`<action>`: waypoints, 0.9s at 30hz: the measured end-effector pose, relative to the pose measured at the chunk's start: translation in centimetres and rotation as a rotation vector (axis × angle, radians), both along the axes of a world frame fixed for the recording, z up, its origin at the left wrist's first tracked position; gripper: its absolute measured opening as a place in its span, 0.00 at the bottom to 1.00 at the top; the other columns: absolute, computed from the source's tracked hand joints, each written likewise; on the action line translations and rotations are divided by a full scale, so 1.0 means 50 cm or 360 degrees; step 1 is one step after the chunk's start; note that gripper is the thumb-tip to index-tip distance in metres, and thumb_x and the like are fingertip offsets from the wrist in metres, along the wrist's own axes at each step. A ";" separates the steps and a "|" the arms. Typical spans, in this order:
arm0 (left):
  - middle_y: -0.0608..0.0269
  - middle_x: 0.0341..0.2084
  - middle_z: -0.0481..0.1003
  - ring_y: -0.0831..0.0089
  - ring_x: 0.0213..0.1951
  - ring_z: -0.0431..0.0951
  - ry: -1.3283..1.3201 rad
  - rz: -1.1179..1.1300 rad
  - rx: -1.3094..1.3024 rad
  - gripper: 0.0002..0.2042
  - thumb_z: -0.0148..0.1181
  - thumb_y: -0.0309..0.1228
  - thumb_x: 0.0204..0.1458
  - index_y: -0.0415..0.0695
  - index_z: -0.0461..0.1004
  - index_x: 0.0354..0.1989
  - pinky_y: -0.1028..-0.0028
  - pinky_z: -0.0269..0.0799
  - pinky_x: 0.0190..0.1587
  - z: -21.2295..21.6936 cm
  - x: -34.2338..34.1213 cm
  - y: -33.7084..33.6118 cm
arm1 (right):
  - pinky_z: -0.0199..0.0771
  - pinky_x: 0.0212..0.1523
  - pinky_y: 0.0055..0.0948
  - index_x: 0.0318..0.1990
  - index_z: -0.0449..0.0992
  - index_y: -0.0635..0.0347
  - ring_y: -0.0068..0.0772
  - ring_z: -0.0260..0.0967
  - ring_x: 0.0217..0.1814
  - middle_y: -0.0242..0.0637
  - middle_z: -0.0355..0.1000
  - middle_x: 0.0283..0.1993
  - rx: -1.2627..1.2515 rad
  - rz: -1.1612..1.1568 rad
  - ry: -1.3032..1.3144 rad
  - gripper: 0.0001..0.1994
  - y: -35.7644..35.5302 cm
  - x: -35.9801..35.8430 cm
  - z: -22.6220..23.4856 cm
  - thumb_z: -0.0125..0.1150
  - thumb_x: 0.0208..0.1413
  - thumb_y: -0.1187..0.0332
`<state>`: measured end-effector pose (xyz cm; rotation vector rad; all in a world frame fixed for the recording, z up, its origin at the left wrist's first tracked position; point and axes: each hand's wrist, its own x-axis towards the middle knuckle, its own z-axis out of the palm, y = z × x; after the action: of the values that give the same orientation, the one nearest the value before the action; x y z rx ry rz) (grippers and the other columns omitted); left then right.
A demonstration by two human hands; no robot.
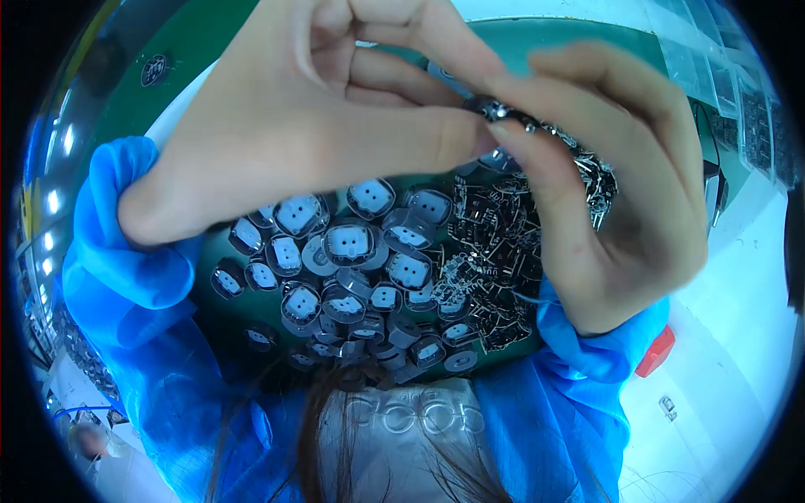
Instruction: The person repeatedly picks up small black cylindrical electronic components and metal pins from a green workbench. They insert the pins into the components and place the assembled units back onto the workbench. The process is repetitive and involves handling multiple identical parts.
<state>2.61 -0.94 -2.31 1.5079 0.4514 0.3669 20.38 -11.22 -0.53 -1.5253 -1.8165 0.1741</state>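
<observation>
Counter (210, 38) first: a green top spreads beneath everything, curving off toward the rim of the view. On it, under the raised hands, sits a heap of round grey caps (348, 251), each with a pale blue-white face and small holes, tumbled over one another. Just right of that heap lies a darker tangle of thin black metal pieces (486, 243), touching the caps along its left edge. Blue sleeves (126, 285) come up from both lower corners, and a small red item (656, 350) shows by the right sleeve.

Now the hands, both lifted close to the camera, above the piles. The left hand (310, 109) curls in from the left, its fingers (444, 138) bent and closed toward the meeting point. The right hand (620, 193) comes in from the right, fingers (537, 159) folded down to the same spot. Between the two sets of fingertips sits the part (496, 110), a small dark, shiny metal bit, pinched from both sides.

The key relation: the part lies right at the junction, at the tip of the left thumb and against the right forefinger, its long axis running roughly left to right, from one hand across to the other. Neither hand is clearly nearer; both touch it. How much of it each grips I cannot tell, as the fingers cover most of it.
</observation>
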 end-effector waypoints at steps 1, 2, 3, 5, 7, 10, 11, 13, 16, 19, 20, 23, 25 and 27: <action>0.52 0.41 0.76 0.67 0.41 0.81 -0.0003 -0.0019 -0.0016 0.16 0.68 0.16 0.42 0.34 0.73 0.41 0.75 0.79 0.42 -0.003 0.004 0.004 | 0.72 0.49 0.28 0.48 0.75 0.70 0.32 0.73 0.46 0.44 0.75 0.43 -0.0237 -0.0089 0.0192 0.16 -0.001 0.003 0.002 0.64 0.50 0.80; 0.52 0.40 0.76 0.68 0.40 0.80 -0.0006 -0.0036 -0.0034 0.15 0.67 0.16 0.43 0.34 0.73 0.41 0.75 0.78 0.42 -0.010 0.012 0.010 | 0.70 0.50 0.28 0.51 0.73 0.71 0.31 0.72 0.47 0.44 0.74 0.44 -0.0550 -0.0291 0.0679 0.17 0.000 0.007 -0.022 0.62 0.53 0.79; 0.52 0.40 0.76 0.68 0.40 0.80 0.0030 -0.0017 -0.0013 0.15 0.67 0.17 0.43 0.34 0.73 0.40 0.75 0.78 0.41 0.004 0.010 0.010 | 0.69 0.51 0.27 0.54 0.70 0.72 0.30 0.72 0.47 0.42 0.74 0.44 -0.0621 -0.0169 0.0953 0.18 -0.002 0.001 -0.005 0.61 0.55 0.78; 0.53 0.39 0.76 0.68 0.39 0.80 0.0068 0.0034 -0.0003 0.14 0.66 0.17 0.44 0.34 0.73 0.40 0.75 0.78 0.41 0.005 -0.005 0.015 | 0.68 0.53 0.26 0.59 0.65 0.74 0.28 0.71 0.48 0.40 0.74 0.45 -0.0802 0.0027 0.1468 0.20 0.002 -0.024 0.017 0.58 0.59 0.76; 0.54 0.38 0.76 0.69 0.38 0.80 0.0084 0.0068 0.0036 0.13 0.65 0.18 0.45 0.34 0.73 0.40 0.75 0.77 0.40 0.003 -0.006 0.023 | 0.69 0.52 0.25 0.57 0.66 0.75 0.28 0.71 0.48 0.40 0.74 0.45 -0.0779 0.0165 0.1300 0.19 -0.005 -0.013 0.009 0.57 0.59 0.77; 0.55 0.37 0.76 0.69 0.36 0.80 0.0127 0.0125 0.0149 0.11 0.64 0.19 0.46 0.35 0.74 0.39 0.75 0.77 0.39 -0.008 -0.007 0.049 | 0.70 0.50 0.24 0.55 0.68 0.74 0.27 0.72 0.47 0.40 0.74 0.45 -0.0608 0.0118 0.1150 0.17 -0.005 -0.019 -0.009 0.58 0.59 0.77; 0.55 0.37 0.75 0.69 0.35 0.79 0.0149 0.0168 0.0199 0.11 0.63 0.20 0.46 0.35 0.74 0.39 0.75 0.76 0.38 -0.009 -0.013 0.062 | 0.70 0.49 0.23 0.55 0.69 0.74 0.26 0.72 0.46 0.40 0.74 0.44 -0.0555 0.0089 0.1099 0.17 -0.002 -0.021 -0.012 0.58 0.59 0.77; 0.56 0.36 0.75 0.70 0.34 0.79 0.0202 0.0245 0.0386 0.10 0.62 0.20 0.47 0.35 0.74 0.39 0.75 0.76 0.37 -0.020 0.008 0.101 | 0.70 0.48 0.22 0.52 0.72 0.71 0.24 0.72 0.44 0.39 0.75 0.43 -0.0506 -0.0034 0.0881 0.16 -0.001 0.000 -0.015 0.61 0.57 0.77; 0.57 0.34 0.75 0.70 0.33 0.79 0.0429 0.0442 0.0847 0.09 0.61 0.21 0.48 0.35 0.75 0.38 0.75 0.75 0.36 -0.010 0.001 0.156 | 0.70 0.46 0.23 0.45 0.79 0.64 0.26 0.72 0.42 0.38 0.76 0.41 -0.0575 -0.0031 0.0416 0.12 0.002 0.035 0.002 0.67 0.51 0.76; 0.57 0.33 0.75 0.67 0.33 0.78 0.0698 0.0493 0.1562 0.08 0.61 0.23 0.48 0.36 0.75 0.37 0.72 0.75 0.38 0.002 -0.010 0.172 | 0.70 0.46 0.27 0.35 0.83 0.60 0.32 0.72 0.43 0.38 0.75 0.40 -0.0731 0.0006 0.0142 0.10 -0.002 0.032 0.018 0.71 0.42 0.76; 0.57 0.32 0.75 0.63 0.34 0.78 0.0812 0.0457 0.1858 0.08 0.61 0.24 0.48 0.36 0.75 0.37 0.70 0.74 0.41 0.009 -0.021 0.168 | 0.70 0.46 0.27 0.35 0.82 0.61 0.32 0.72 0.43 0.38 0.75 0.40 -0.0707 0.0067 0.0084 0.10 -0.005 0.036 0.012 0.71 0.41 0.76; 0.52 0.40 0.73 0.53 0.47 0.72 0.0977 0.0426 0.2450 0.12 0.62 0.27 0.48 0.41 0.75 0.42 0.62 0.68 0.53 0.000 -0.034 0.177 | 0.70 0.46 0.29 0.32 0.81 0.62 0.35 0.72 0.43 0.39 0.74 0.41 -0.0672 0.0158 -0.0007 0.11 -0.008 0.037 0.005 0.72 0.37 0.78; 0.51 0.46 0.70 0.54 0.51 0.70 0.0892 0.0428 0.2498 0.14 0.61 0.27 0.49 0.42 0.73 0.46 0.61 0.67 0.55 -0.019 -0.017 0.169 | 0.71 0.46 0.30 0.30 0.80 0.62 0.37 0.72 0.43 0.39 0.75 0.41 -0.0703 0.0139 -0.0007 0.09 -0.013 0.030 0.003 0.72 0.36 0.78; 0.51 0.51 0.67 0.54 0.52 0.68 0.0643 -0.0007 0.2289 0.16 0.59 0.26 0.51 0.43 0.72 0.50 0.61 0.67 0.55 0.007 0.004 0.147 | 0.71 0.45 0.30 0.31 0.77 0.62 0.38 0.72 0.40 0.37 0.76 0.38 -0.0660 0.0112 -0.0023 0.11 -0.015 0.030 -0.001 0.71 0.36 0.80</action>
<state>2.80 6.42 -1.97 3.0154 0.5134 0.3928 21.87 -11.98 -0.56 -1.7417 -1.9287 0.6067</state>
